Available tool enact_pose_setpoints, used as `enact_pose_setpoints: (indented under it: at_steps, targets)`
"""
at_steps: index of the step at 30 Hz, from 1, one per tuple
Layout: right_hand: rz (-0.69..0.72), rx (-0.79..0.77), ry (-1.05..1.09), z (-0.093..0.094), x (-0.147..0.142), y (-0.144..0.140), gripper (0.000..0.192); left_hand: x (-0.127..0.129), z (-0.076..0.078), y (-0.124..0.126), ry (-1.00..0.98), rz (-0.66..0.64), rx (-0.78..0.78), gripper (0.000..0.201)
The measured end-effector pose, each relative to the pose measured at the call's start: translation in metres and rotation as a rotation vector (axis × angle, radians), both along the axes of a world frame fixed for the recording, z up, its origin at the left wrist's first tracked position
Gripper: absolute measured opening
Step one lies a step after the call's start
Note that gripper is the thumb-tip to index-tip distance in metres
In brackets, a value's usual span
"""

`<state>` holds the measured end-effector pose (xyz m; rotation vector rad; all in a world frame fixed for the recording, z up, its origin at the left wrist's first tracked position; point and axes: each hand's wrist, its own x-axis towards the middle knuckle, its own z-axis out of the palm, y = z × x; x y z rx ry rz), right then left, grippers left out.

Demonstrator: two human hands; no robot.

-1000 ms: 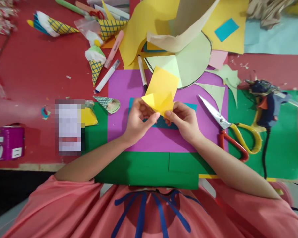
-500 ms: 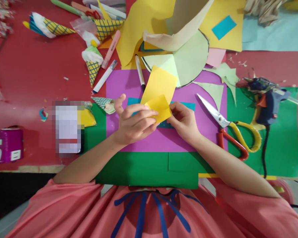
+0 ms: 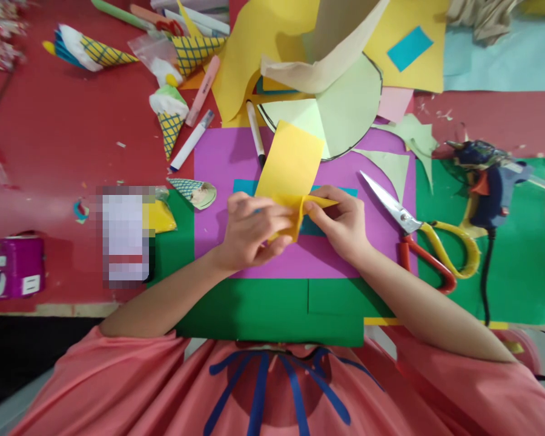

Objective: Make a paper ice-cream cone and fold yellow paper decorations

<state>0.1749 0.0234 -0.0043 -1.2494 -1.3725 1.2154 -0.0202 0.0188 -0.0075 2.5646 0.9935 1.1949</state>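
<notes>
The left hand [image 3: 249,233] and right hand [image 3: 340,221] are now pinching the folded near edge of the square yellow paper sheet [image 3: 290,163] flatter than before, creasing it above the purple card sheet [image 3: 222,157]; fingers are clamped on it.

I see both forearms reaching in from the lower corners and meeting at the middle. My left hand [image 3: 249,233] is curled, fingers bent inward, knuckles up. My right hand [image 3: 343,224] pinches with thumb and forefinger, nearly touching the left.
</notes>
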Motion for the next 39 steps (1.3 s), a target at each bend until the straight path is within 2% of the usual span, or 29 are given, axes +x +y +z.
enact_pose_setpoints:
  at_steps: [3,5,6,8,10,14,19,23,26,31,34,39]
  targets:
    - [0.125,-0.09,0.107,-0.001,0.002,0.002,0.019,-0.001,-0.004,0.007,-0.33,0.099,-0.205,0.017]
    - [0.218,-0.131,0.149,-0.002,0.003,0.003,0.021,-0.001,-0.006,0.012,-0.484,-0.056,-0.496,0.028]
    - [0.255,-0.145,0.153,-0.003,0.003,0.003,0.021,-0.001,-0.007,0.014,-0.494,-0.142,-0.636,0.03]
    - [0.309,-0.163,0.151,-0.004,0.003,0.003,0.02,0.0,-0.007,0.016,-0.428,-0.233,-0.751,0.02]
    - [0.348,-0.168,0.157,-0.006,0.003,0.001,0.02,0.001,-0.005,0.018,-0.381,-0.252,-0.733,0.009]
    - [0.363,-0.181,0.164,-0.007,0.003,-0.001,0.023,0.003,-0.001,0.018,-0.378,-0.254,-0.709,0.003]
    - [0.368,-0.24,0.255,-0.004,0.001,-0.001,0.023,0.005,-0.001,0.018,-0.356,-0.223,-0.752,0.012]
    - [0.373,-0.25,0.306,-0.001,0.001,0.001,0.022,0.006,-0.002,0.016,-0.35,-0.232,-0.647,0.008]
    - [0.346,-0.213,0.251,0.0,0.001,0.002,0.024,0.005,-0.004,0.015,-0.377,-0.225,-0.545,0.008]
    - [0.285,-0.208,0.293,0.0,0.002,0.003,0.023,0.0,-0.01,0.015,-0.402,-0.096,-0.407,0.014]
    - [0.252,-0.192,0.321,-0.001,0.0,0.003,0.017,-0.001,-0.011,0.014,-0.384,-0.064,-0.386,0.013]
    - [0.261,-0.162,0.317,-0.003,0.0,0.003,0.013,0.0,-0.011,0.013,-0.381,-0.092,-0.423,0.01]
